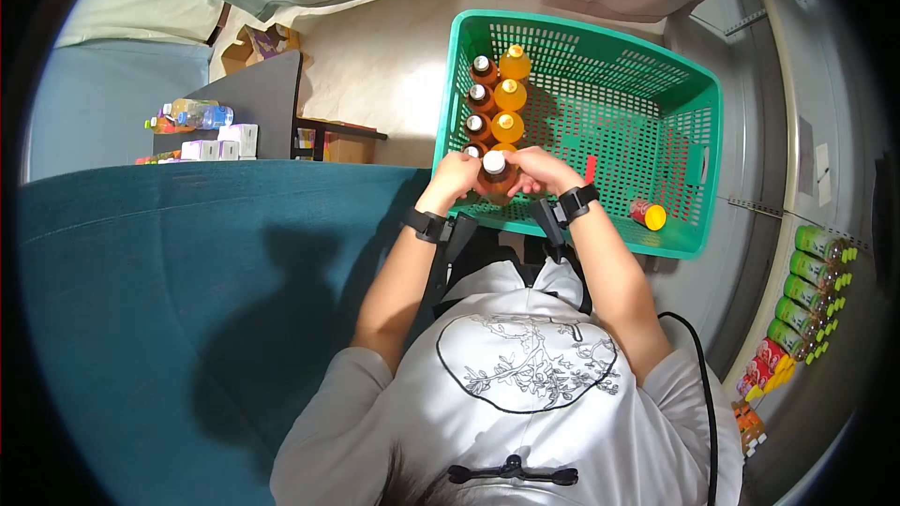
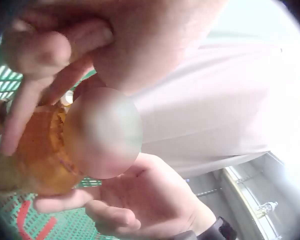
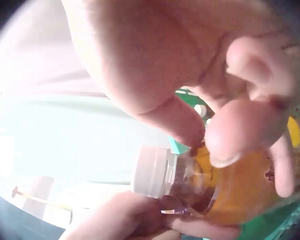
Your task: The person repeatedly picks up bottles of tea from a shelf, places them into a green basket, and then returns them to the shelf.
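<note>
item: bottle point(image 1: 494, 171), amber drink, white cap, near upright.
place: at the 6 o'clock end of the basket point(image 1: 710, 122), just inside its near rim. we cannot tell whether its base rests on the floor.
left hand point(image 1: 453, 178): closed round the bottle from 9 o'clock, fingers curled on the body.
right hand point(image 1: 544, 171): closed on it from 3 o'clock. the right wrist view shows thumb and fingers pinching the shoulder below the cap.
neighbours: white-capped row point(image 1: 479, 94) and yellow-capped row point(image 1: 511, 94), side by side, running from the held bottle toward 12 o'clock. a loose bottle point(image 1: 648, 215) lies on its side at 4 o'clock, near the basket's corner.
also present: shelf bottles point(image 1: 814, 290) at 3 to 4 o'clock, blue couch point(image 1: 187, 272) at 9 o'clock.
step, as we judge it: one bottle is being handled with both hands at the near end of the rows.
what a next move calls for, as we judge it: keeping the bottle upright, clear of the caps beside it, with a steady two-sided hold until its base is supported.
</note>
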`<action>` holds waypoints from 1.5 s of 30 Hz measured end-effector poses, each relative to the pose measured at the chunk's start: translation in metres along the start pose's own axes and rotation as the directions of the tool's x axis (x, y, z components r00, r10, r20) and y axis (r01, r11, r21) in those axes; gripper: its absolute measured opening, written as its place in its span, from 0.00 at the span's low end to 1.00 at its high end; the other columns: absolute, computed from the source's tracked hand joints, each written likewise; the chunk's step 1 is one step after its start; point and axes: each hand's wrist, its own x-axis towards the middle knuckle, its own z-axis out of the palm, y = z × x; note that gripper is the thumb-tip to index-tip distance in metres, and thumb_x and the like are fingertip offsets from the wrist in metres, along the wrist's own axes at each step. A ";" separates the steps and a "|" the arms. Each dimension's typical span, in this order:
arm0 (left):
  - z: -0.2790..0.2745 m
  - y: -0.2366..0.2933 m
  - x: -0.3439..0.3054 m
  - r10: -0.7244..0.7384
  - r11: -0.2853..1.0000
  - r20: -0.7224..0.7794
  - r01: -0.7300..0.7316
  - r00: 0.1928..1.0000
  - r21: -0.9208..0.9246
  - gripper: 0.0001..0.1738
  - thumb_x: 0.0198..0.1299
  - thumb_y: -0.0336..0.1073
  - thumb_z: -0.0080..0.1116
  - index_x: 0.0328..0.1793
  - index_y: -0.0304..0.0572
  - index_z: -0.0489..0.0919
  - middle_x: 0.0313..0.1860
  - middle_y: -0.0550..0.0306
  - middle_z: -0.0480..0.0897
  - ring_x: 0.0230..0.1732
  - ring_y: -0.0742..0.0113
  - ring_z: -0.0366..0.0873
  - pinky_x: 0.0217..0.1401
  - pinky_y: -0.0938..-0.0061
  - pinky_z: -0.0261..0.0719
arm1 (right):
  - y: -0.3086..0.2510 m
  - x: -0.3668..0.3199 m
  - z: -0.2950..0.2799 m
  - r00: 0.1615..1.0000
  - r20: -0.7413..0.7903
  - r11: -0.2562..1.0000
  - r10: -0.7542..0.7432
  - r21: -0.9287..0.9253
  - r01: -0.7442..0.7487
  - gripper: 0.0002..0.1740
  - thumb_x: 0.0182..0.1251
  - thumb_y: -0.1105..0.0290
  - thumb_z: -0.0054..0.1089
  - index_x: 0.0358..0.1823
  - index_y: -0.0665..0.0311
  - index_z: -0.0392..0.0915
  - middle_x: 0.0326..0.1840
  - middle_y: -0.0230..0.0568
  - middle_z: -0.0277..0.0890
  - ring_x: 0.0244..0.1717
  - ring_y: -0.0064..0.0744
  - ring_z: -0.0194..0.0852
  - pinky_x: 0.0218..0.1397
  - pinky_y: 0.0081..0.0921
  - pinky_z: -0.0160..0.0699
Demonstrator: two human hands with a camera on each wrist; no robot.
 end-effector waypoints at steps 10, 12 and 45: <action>-0.032 0.101 -0.067 0.519 0.852 0.402 -0.493 0.754 -0.175 0.23 0.50 0.27 0.51 0.56 0.33 0.69 0.30 0.58 0.81 0.28 0.81 0.75 0.25 0.89 0.68 | -0.041 -0.130 -0.020 0.891 -0.253 0.920 -0.377 0.006 0.391 0.24 0.62 0.51 0.43 0.48 0.64 0.72 0.21 0.39 0.76 0.08 0.16 0.63 0.08 0.10 0.51; -0.030 0.112 -0.070 0.574 0.818 0.379 -0.527 0.725 -0.230 0.25 0.49 0.28 0.58 0.55 0.31 0.69 0.30 0.57 0.81 0.30 0.79 0.76 0.34 0.85 0.71 | -0.044 -0.149 -0.022 0.851 -0.305 0.894 -0.428 -0.002 0.449 0.24 0.62 0.52 0.43 0.48 0.64 0.72 0.21 0.39 0.76 0.09 0.15 0.63 0.09 0.10 0.52; 0.186 0.127 -0.283 0.638 0.130 0.657 -0.785 -0.402 -0.606 0.20 0.60 0.37 0.44 0.54 0.31 0.67 0.39 0.45 0.74 0.41 0.57 0.71 0.47 0.71 0.66 | 0.132 -0.407 0.175 -0.225 -0.968 0.645 0.107 -0.105 0.757 0.22 0.59 0.57 0.54 0.43 0.72 0.73 0.16 0.34 0.72 0.14 0.15 0.66 0.14 0.09 0.59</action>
